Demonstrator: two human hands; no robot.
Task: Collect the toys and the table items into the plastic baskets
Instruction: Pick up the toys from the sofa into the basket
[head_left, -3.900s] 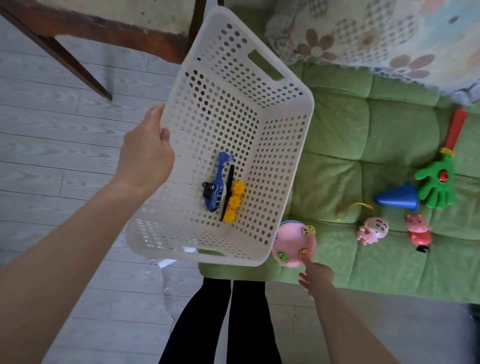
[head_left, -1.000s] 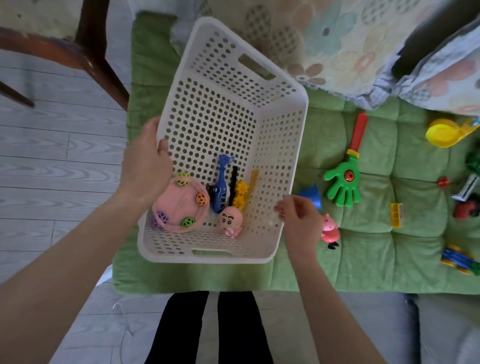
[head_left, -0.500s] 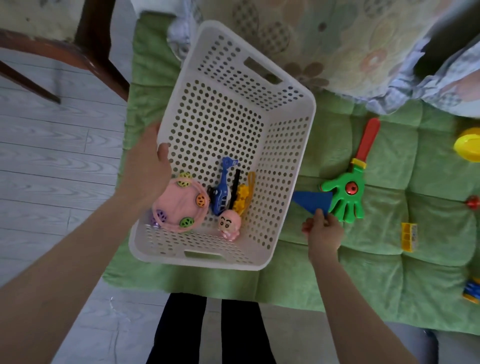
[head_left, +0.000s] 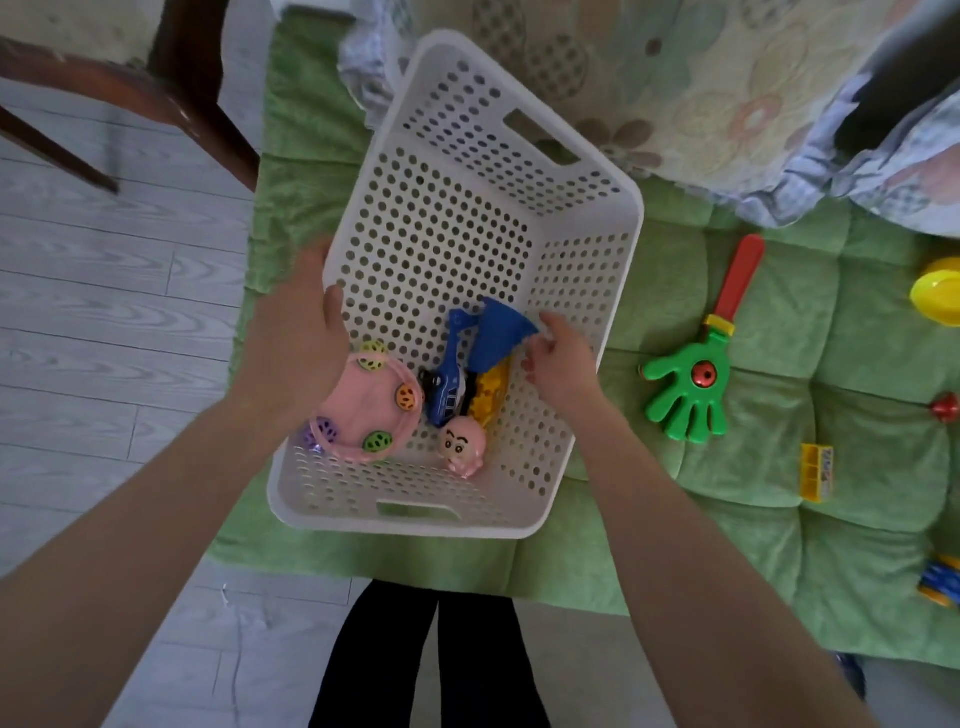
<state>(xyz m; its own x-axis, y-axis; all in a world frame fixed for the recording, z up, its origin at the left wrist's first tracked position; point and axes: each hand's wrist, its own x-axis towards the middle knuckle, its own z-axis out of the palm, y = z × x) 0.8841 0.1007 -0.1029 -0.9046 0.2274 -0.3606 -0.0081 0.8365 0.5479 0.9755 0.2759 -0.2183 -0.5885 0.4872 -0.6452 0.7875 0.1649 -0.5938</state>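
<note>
The left hand (head_left: 306, 338) gripped the left rim of the white basket (head_left: 587, 270); the right hand (head_left: 563, 358) held the blue cone (head_left: 498, 338) inside it.

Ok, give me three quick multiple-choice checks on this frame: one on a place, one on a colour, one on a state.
1. Where does the green hand clapper lie?
A on the floor; B on the green cushion beside the white basket; C on a chair.
2. What colour is the cone in the right hand?
A red; B yellow; C blue.
3. What is the left hand doing?
A gripping the basket's rim; B hanging idle; C picking up a toy.

Answers:
1 B: it lies flat on the quilted cushion, clear of the basket's wall.
2 C: the cone is plainly blue and sits inside the basket.
3 A: the thumb is hooked over the rim, into the basket.
</note>
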